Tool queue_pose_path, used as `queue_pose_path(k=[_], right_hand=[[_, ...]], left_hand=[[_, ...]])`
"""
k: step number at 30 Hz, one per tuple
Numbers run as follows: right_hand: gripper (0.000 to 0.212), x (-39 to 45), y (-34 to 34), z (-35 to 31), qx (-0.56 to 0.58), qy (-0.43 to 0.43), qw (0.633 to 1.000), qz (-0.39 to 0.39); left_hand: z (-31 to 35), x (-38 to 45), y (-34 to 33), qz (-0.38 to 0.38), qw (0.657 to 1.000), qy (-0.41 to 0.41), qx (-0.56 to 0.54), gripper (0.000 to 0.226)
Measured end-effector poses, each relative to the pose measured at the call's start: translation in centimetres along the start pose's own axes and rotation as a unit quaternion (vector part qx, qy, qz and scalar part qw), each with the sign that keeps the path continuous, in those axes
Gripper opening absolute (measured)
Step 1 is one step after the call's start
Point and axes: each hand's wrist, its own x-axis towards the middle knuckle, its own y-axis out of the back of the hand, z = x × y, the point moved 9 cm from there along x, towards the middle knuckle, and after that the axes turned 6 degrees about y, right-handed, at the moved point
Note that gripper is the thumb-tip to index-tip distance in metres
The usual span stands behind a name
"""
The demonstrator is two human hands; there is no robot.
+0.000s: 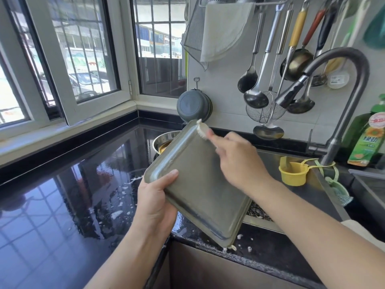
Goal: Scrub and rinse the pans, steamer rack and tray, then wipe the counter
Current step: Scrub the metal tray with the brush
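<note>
A rectangular metal tray [200, 184] is held tilted over the sink's left edge. My left hand [155, 200] grips its left rim, thumb on the inner face. My right hand [235, 161] pinches a pale scrubbing pad [202, 129] and presses it on the tray's far upper corner; the hand is blurred. A steel bowl [161, 140] sits behind the tray, mostly hidden. The black counter [73, 195] at left is wet with blobs of foam.
The grey curved faucet [341, 84] arches over the sink at right. A yellow strainer cup [294, 173] hangs in the sink. A green detergent bottle [366, 140] stands at far right. Ladles and a skimmer [264, 109] hang on the wall, a dark pot lid [192, 107] beside them.
</note>
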Motion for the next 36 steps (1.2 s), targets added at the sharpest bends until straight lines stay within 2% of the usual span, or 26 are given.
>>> queue_pose_path(k=[2, 5, 7, 11, 16, 17, 20, 21, 25, 27, 29, 31, 36], right_hand=[[0.072, 0.0, 0.1, 0.3, -0.005, -0.028, 1.0, -0.006], [0.076, -1.7, -1.7, -4.3, -0.011, 0.062, 0.996, -0.062], [0.074, -1.8, -2.0, -4.7, -0.018, 0.086, 0.994, -0.064], [0.066, 0.1, -0.9, 0.5, -0.026, -0.039, 0.999, -0.028], [0.074, -2.2, -2.4, -5.6, 0.011, 0.087, 0.993, -0.077], [0.074, -1.8, -2.1, -4.8, 0.01, 0.079, 0.994, -0.07], [0.069, -0.2, -1.0, 0.0, 0.003, -0.033, 0.999, -0.031], [0.067, -0.3, -0.8, 0.2, 0.001, -0.043, 0.999, -0.027], [0.062, -2.5, -2.4, -4.5, 0.025, 0.058, 0.993, -0.102], [0.059, -2.3, -2.4, -3.0, 0.004, 0.042, 0.994, -0.098], [0.057, -1.6, -2.0, 0.5, 0.021, -0.039, 0.996, -0.071], [0.056, -2.0, -1.4, 2.4, 0.044, -0.086, 0.994, -0.049], [0.055, -3.1, -0.8, 3.6, 0.047, -0.101, 0.993, -0.043]], left_hand=[[-0.2, 0.1, 0.2, 0.003, 1.0, 0.009, -0.012, 0.056], [0.0, 0.3, 0.6, 0.003, 0.999, 0.011, -0.03, 0.064], [0.2, 0.3, 0.5, 0.003, 1.0, 0.012, -0.027, 0.066], [0.0, 0.3, 0.4, 0.006, 1.0, 0.005, -0.007, 0.066], [-0.1, 0.9, 1.0, -0.005, 1.0, 0.014, -0.007, 0.071], [-0.2, 1.0, 0.9, -0.01, 1.0, 0.017, -0.005, 0.068], [-0.7, 0.8, 0.8, -0.012, 1.0, 0.016, 0.004, 0.068], [-0.8, 0.9, 0.9, -0.009, 1.0, 0.014, 0.007, 0.07], [-0.4, 1.2, 1.1, -0.012, 1.0, -0.004, -0.013, 0.076], [-0.2, 0.9, 0.9, -0.003, 1.0, -0.01, -0.021, 0.068], [0.1, 0.9, 1.7, 0.04, 0.998, -0.027, -0.034, 0.052], [0.4, 1.0, 2.5, 0.075, 0.995, -0.032, -0.052, 0.042], [1.4, 0.9, 4.3, 0.154, 0.985, -0.052, -0.061, 0.03]])
